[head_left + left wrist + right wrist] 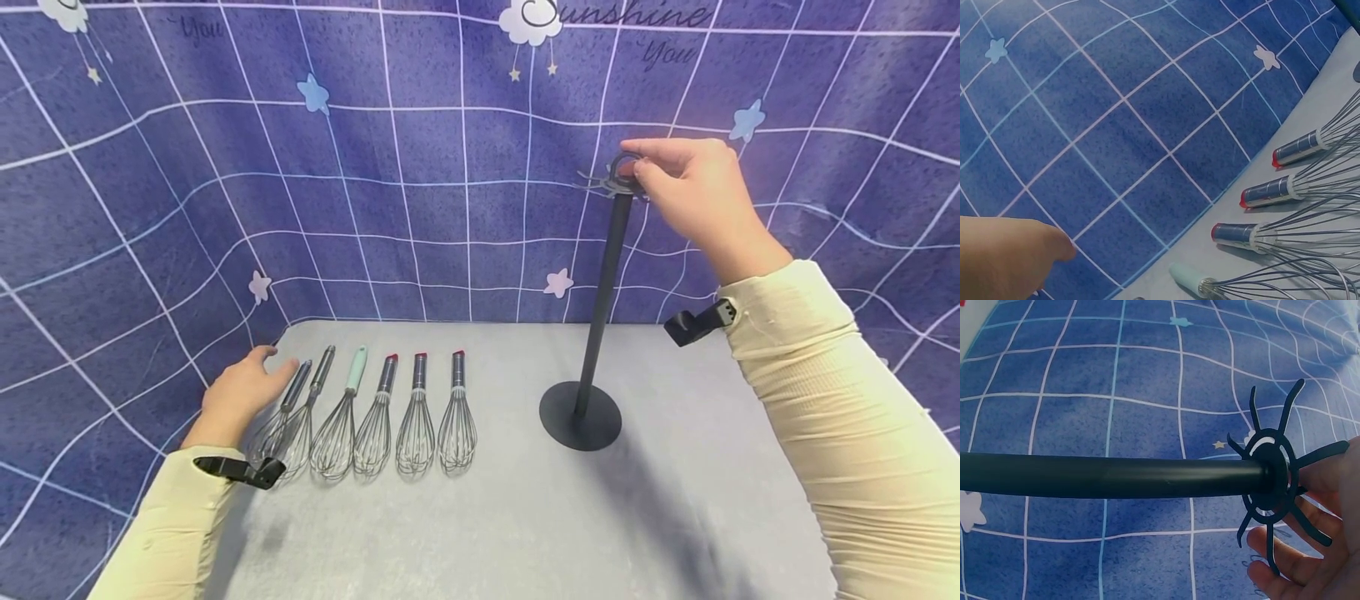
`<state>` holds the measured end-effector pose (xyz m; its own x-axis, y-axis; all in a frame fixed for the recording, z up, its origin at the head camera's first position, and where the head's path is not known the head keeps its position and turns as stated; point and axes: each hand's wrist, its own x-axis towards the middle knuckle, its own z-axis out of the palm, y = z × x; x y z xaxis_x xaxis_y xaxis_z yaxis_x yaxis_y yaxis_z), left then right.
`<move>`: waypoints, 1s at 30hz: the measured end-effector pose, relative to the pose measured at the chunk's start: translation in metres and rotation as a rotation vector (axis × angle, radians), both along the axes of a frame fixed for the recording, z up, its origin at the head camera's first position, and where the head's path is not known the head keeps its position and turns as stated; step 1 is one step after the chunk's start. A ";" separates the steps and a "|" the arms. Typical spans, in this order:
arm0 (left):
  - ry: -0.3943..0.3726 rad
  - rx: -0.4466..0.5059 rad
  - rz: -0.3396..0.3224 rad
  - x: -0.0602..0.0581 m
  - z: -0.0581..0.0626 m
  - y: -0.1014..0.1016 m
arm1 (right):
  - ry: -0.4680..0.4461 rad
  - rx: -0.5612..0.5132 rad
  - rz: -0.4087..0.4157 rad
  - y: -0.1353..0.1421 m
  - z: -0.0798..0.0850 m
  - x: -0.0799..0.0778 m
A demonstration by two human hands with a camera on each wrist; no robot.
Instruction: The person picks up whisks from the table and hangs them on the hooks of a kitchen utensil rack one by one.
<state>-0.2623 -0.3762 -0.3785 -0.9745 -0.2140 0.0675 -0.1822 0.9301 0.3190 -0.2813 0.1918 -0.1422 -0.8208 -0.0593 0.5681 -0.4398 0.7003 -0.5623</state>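
Note:
My right hand pinches the ring at the top of a black utensil stand. In the right wrist view, a rotating-style hook rack with several curved arms sits at the top of the pole, and the fingers are behind and below it. My left hand hovers by the left end of a row of whisks, its thumb close to the handle of the leftmost whisk; contact cannot be told. Beside it lie a second metal-handled whisk, a mint-handled whisk and three red-tipped whisks.
The stand's round base rests on the grey tabletop, right of the whisks. A blue grid-patterned cloth with stars and clouds hangs behind the table and along its left side.

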 end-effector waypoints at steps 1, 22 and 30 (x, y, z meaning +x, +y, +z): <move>-0.002 0.003 -0.004 0.001 0.000 0.000 | -0.002 -0.002 0.000 0.000 -0.001 -0.001; -0.063 0.300 -0.029 -0.009 -0.020 -0.023 | 0.028 -0.063 0.019 0.000 -0.004 -0.002; -0.114 0.518 0.005 -0.011 -0.031 -0.029 | 0.026 -0.058 0.014 -0.003 -0.004 -0.001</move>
<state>-0.2731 -0.4052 -0.4092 -0.9683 -0.1962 -0.1548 -0.2469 0.6548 0.7143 -0.2820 0.1887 -0.1462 -0.8052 -0.0369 0.5918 -0.4640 0.6608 -0.5900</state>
